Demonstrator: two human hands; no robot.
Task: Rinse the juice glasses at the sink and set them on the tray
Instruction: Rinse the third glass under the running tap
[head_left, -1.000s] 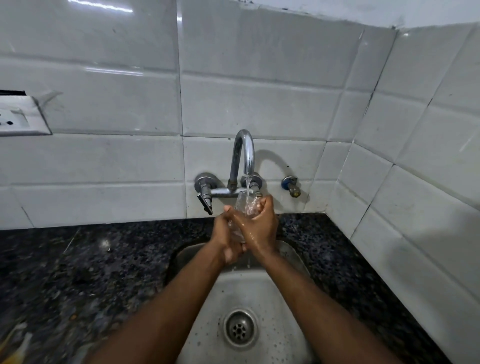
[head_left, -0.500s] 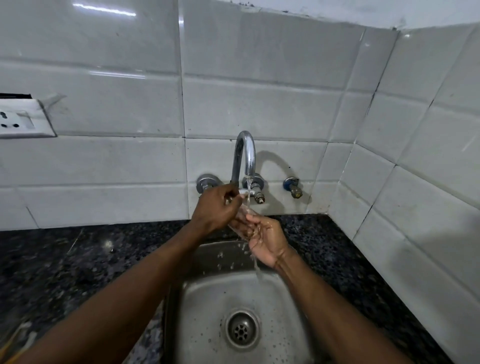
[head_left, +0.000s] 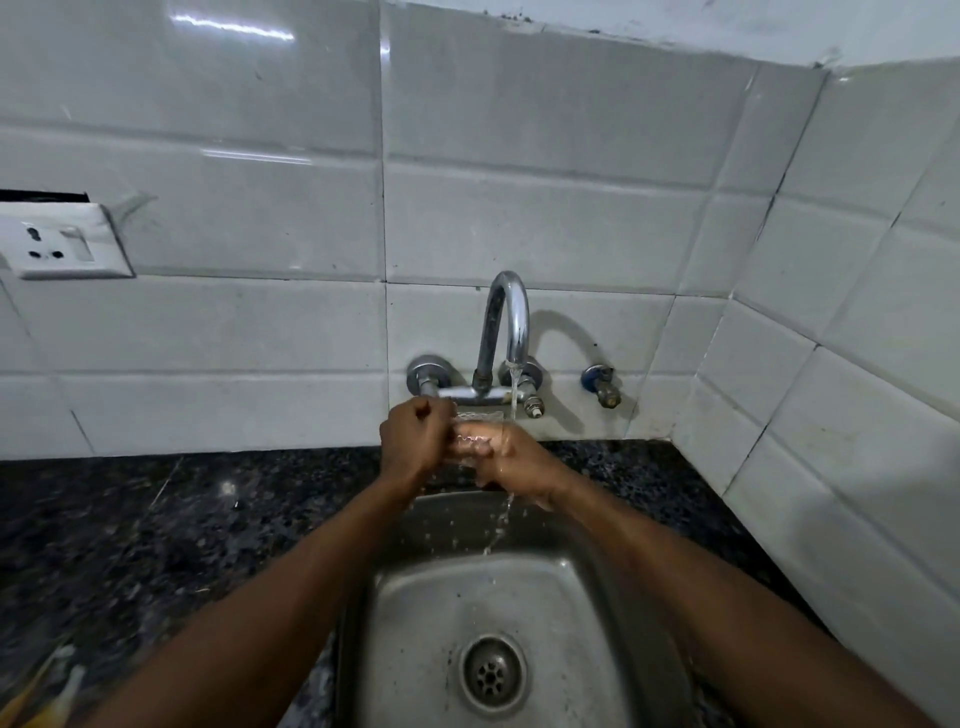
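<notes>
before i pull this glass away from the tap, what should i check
1. Hold on the glass: the right hand wraps it. Ok.
2. Left hand: curled against the glass's left end; whether it grips is hidden. Cannot tell.
3. Tap off: the water stream is running. Not ok.
4. Runoff: it drops into the sink. Ok.
5. Glass rinsed clean: the hands cover most of it. Cannot tell.
6. Tray ready: not in view. Cannot tell.
</notes>
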